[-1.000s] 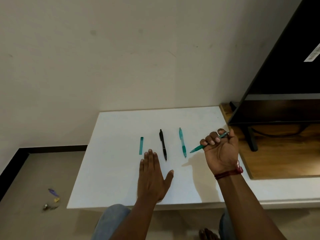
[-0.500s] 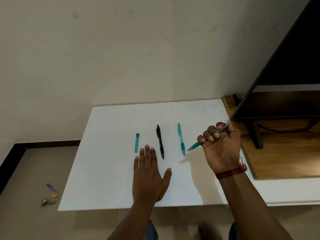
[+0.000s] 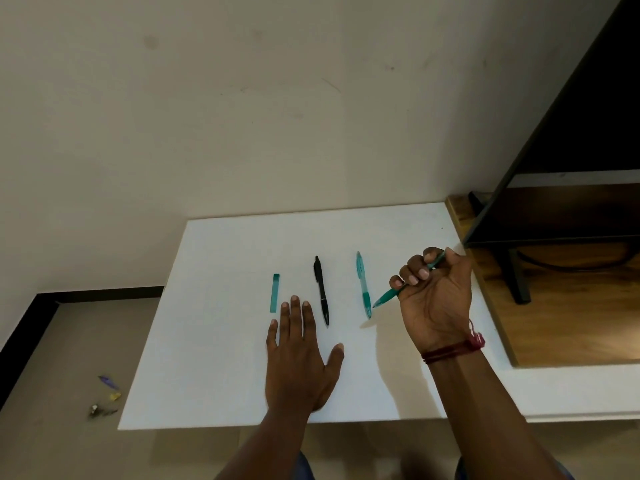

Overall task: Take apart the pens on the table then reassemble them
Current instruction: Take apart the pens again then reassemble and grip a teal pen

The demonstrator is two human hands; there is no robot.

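**Green pen in a fist, other hand idle: how I'd do this bit**

The right hand (image 3: 436, 303) is right of centre in the frame, fingers curled into a fist round a green pen (image 3: 388, 296). The tip pokes out down-left and the thin back end sticks out up-right past the thumb. It's held up off the white table (image 3: 214, 341), with the tip just beside the teal pen (image 3: 363, 285) lying mid-frame.

The left hand (image 3: 298, 358) lies flat on the table at lower centre, fingers straight, thumb out, holding nothing. Its fingertips end between the short teal tube (image 3: 275, 292) and the black pen (image 3: 321, 292).

My guess is the tube belongs to the held pen (can't tell for sure, it's small). So the step is either taking it further apart or putting it back together.

Either way, a full fist is a poor grip here. I'd shift to a fingertip pinch near the back and bring the left hand up to pinch the tip section. Then twist low over the table, so a spring or refill lands on the white top, not the floor at lower left. Lay the bits beside their own pen.
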